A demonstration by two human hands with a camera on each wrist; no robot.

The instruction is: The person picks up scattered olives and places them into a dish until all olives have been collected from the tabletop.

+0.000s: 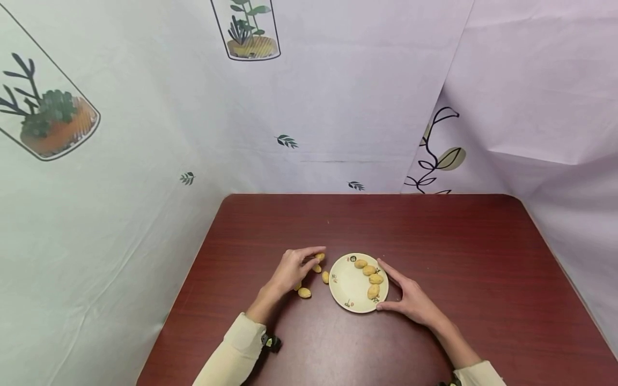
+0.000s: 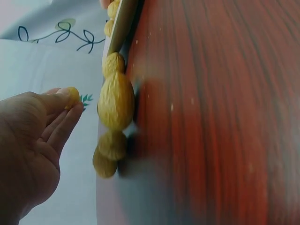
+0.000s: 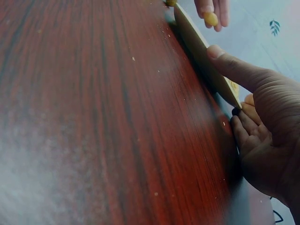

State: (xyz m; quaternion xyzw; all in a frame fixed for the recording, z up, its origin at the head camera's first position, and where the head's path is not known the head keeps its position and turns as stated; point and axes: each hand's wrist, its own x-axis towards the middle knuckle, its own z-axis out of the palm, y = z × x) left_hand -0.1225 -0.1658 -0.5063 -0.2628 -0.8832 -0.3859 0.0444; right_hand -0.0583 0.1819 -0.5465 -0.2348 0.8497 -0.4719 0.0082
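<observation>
My left hand pinches one small yellow, wrinkled oval fruit between thumb and fingertips, raised above the table, left of the plate. Beneath and beside that hand, several like fruits lie on the table, one right at the plate's left rim. The round cream plate has small printed motifs along its edge. Several yellow fruits form a curved row on its right side. My right hand holds the plate at its right rim, thumb at the near side and fingers at the far side.
The dark red wood-grain table reaches back to a pale cloth wall printed with plants. More cloth hangs at both sides. Each wrist wears a dark strap near a cream sleeve.
</observation>
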